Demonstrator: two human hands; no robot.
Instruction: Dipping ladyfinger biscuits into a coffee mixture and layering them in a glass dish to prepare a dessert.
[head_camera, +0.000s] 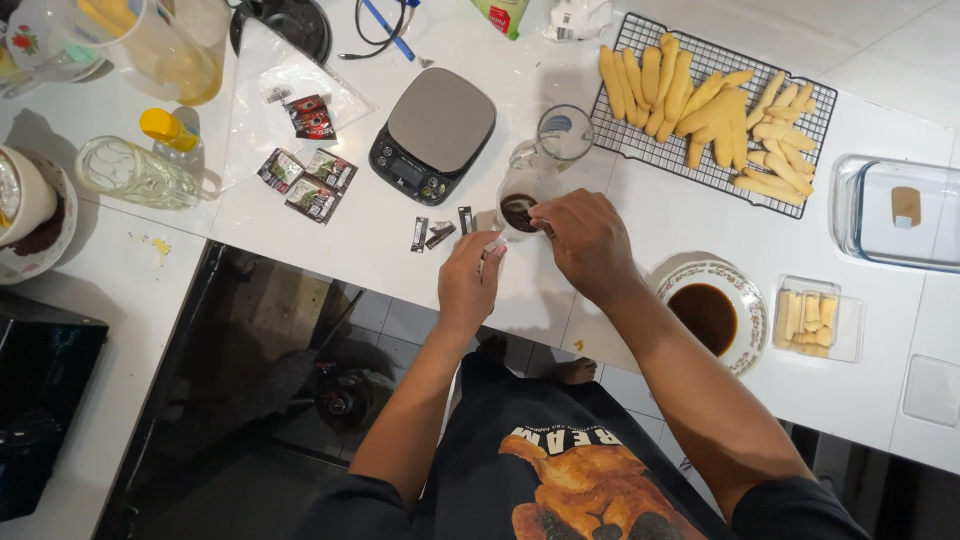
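The small clear glass cup with dark powder in its bottom (518, 212) stands on the white surface (640, 215) near its front edge, just in front of the clear glass pitcher (553, 143). My right hand (588, 243) is at its rim, fingers pinched on something I cannot make out. My left hand (468, 283) pinches a small torn white sachet (493, 247) just beside the cup. I judge the cup light, stiff, smooth and breakable, best gripped around its wall; the sachet is limp and flimsy. The grey digital kitchen scale (432, 133) sits behind; the wire rack of pale finger biscuits (712, 110) is farther right.
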